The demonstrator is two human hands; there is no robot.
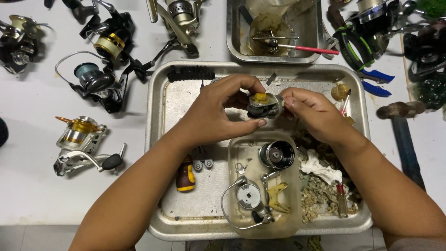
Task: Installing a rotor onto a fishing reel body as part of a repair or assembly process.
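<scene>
Over a large metal tray (172, 107), both my hands hold a small dark fishing-reel body (263, 105) with a yellow part on top. My left hand (218, 109) wraps it from the left, thumb underneath and fingers over the top. My right hand (312, 111) pinches its right end with the fingertips. Below them a clear plastic tub (234, 158) holds a reel spool (277, 154), a bail-arm rotor (248, 197) and small yellow parts (278, 195).
Several spinning reels (100, 83) lie on the white table at left and top. A second metal tray (237, 42) with a brush sits at the back. Blue-handled pliers (376, 83) and a hammer (404, 130) lie to the right. A yellow-handled screwdriver (186, 176), rags and debris (320, 186) rest in the large tray.
</scene>
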